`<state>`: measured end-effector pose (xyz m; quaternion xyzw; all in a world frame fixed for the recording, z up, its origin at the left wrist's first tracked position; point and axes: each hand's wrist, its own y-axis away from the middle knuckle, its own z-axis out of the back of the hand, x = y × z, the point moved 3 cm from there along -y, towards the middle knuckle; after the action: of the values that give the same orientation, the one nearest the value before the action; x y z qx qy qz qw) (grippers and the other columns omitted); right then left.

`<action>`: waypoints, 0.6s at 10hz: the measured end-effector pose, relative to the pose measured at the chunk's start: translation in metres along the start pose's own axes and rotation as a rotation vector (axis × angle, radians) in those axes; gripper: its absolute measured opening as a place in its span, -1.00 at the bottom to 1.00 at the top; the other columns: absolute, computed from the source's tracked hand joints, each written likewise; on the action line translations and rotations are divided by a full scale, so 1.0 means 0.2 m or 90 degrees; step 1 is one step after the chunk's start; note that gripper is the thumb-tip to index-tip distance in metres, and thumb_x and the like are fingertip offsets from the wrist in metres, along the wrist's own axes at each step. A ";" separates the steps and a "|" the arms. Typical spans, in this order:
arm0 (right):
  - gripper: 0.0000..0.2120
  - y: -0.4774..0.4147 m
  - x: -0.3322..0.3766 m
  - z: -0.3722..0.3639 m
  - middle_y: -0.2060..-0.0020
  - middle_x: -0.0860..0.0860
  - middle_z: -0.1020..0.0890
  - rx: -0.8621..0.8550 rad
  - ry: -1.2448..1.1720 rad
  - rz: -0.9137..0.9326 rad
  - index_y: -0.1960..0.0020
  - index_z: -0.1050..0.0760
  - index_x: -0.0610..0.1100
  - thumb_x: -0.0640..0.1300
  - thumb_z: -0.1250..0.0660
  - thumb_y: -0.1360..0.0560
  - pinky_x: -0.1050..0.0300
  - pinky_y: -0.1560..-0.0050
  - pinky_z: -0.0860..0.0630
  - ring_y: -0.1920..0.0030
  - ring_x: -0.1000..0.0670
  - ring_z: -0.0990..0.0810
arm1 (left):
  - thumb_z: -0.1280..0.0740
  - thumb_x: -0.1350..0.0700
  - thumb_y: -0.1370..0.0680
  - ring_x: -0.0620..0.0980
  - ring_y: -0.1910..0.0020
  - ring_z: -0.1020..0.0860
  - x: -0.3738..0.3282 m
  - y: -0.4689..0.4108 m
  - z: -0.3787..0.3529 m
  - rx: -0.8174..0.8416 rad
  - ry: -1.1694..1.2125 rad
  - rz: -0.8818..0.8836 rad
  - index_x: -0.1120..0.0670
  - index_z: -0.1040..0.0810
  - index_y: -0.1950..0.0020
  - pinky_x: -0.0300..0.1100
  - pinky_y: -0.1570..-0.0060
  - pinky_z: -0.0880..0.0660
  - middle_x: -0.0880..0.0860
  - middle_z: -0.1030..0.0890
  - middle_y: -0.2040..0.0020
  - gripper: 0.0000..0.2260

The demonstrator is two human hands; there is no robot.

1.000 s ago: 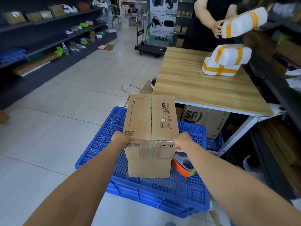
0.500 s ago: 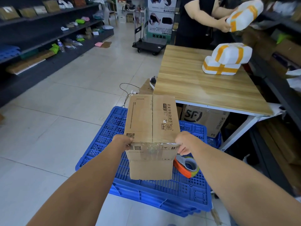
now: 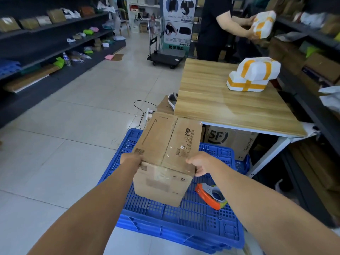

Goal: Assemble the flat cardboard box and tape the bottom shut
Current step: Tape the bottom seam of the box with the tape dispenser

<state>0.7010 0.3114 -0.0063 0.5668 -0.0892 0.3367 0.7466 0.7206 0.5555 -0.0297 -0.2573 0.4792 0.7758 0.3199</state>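
Observation:
An assembled brown cardboard box (image 3: 165, 144) sits tilted over the stacked blue plastic crates (image 3: 184, 214), its two closed flaps facing up with clear tape along the near edge and seam. My left hand (image 3: 129, 159) grips the box's near left corner. My right hand (image 3: 199, 162) holds the near right edge, fingers curled over it. An orange tape dispenser (image 3: 211, 196) lies on the crates just right of the box, below my right forearm.
A wooden table (image 3: 230, 105) stands ahead to the right with two white-and-orange parcels (image 3: 252, 76). A person in black behind it handles another parcel. An SF carton (image 3: 231, 140) sits under the table. Dark shelves line both sides; a trolley (image 3: 165, 57) stands on the tiled floor.
The box has been turned and tilted, its far end swinging left and the near face dropping. My right hand has shifted onto the near right edge. The person behind the table moved right.

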 end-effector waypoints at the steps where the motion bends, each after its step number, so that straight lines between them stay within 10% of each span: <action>1: -0.48 0.05 0.04 -0.15 -0.40 -0.27 -0.38 0.093 0.017 -0.015 -0.47 -0.19 -0.31 -0.14 -0.24 -0.60 0.02 -0.26 -0.48 -0.33 -0.19 -0.47 | -0.23 0.13 -0.58 -0.07 0.04 -0.55 -0.03 -0.01 0.11 -0.069 -0.023 -0.032 0.08 -0.48 -0.33 -0.31 0.04 -0.46 0.01 -0.59 -0.09 -0.68; 2: -0.61 0.01 0.12 -0.19 -0.24 -0.27 -0.53 0.045 0.111 0.040 -0.34 -0.35 -0.33 -0.12 -0.22 -0.60 0.06 -0.05 -0.53 -0.09 -0.16 -0.59 | -0.27 0.13 -0.59 -0.03 -0.18 -0.54 -0.07 0.08 0.12 0.008 -0.145 -0.077 0.13 -0.35 -0.45 -0.19 -0.22 -0.48 0.09 -0.45 -0.38 -0.58; 3: -0.78 -0.02 0.27 -0.10 0.32 -0.11 -0.53 -0.112 0.204 0.179 0.25 -0.42 -0.14 -0.24 -0.16 -0.56 0.17 0.44 -0.31 0.42 -0.02 -0.37 | -0.23 0.20 -0.60 0.02 -0.05 -0.55 -0.06 0.15 0.08 0.053 0.107 0.057 0.22 -0.30 -0.45 -0.14 0.28 -0.56 0.18 -0.38 -0.43 -0.58; 6: -0.59 -0.24 0.49 0.08 0.46 -0.03 -0.35 -0.199 0.470 0.248 0.43 -0.29 -0.13 -0.08 -0.16 -0.59 0.14 0.31 -0.31 0.44 -0.01 -0.32 | -0.22 0.27 -0.60 0.30 -0.37 -0.39 -0.15 0.12 -0.05 0.117 0.173 0.097 0.25 -0.34 -0.43 0.15 -0.24 -0.46 0.25 -0.29 -0.47 -0.61</action>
<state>0.8094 0.3298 0.0119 0.2611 0.0282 0.6335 0.7278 0.7232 0.5305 0.0009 -0.2922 0.6049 0.7090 0.2147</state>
